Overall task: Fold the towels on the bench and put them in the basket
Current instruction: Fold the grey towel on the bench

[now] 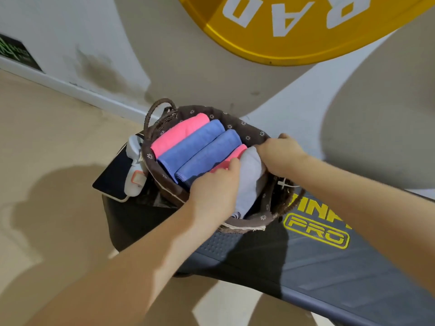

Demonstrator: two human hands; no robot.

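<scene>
A brown wicker basket (244, 124) with a flowered lining stands on the dark bench (329, 267). Inside it lie folded towels side by side: a pink towel (179, 132), two blue towels (195, 147), and another pink one (231, 156), mostly covered. A folded white towel (250, 182) sits at the near end of the basket. My left hand (215, 187) grips its left side and my right hand (280, 154) grips its top right, both reaching inside the basket.
A dark tablet or phone (113, 177) and a white device with a cable (134, 170) lie at the bench's left end beside the basket. A yellow weight plate (282, 27) leans on the wall behind. Tan floor lies to the left.
</scene>
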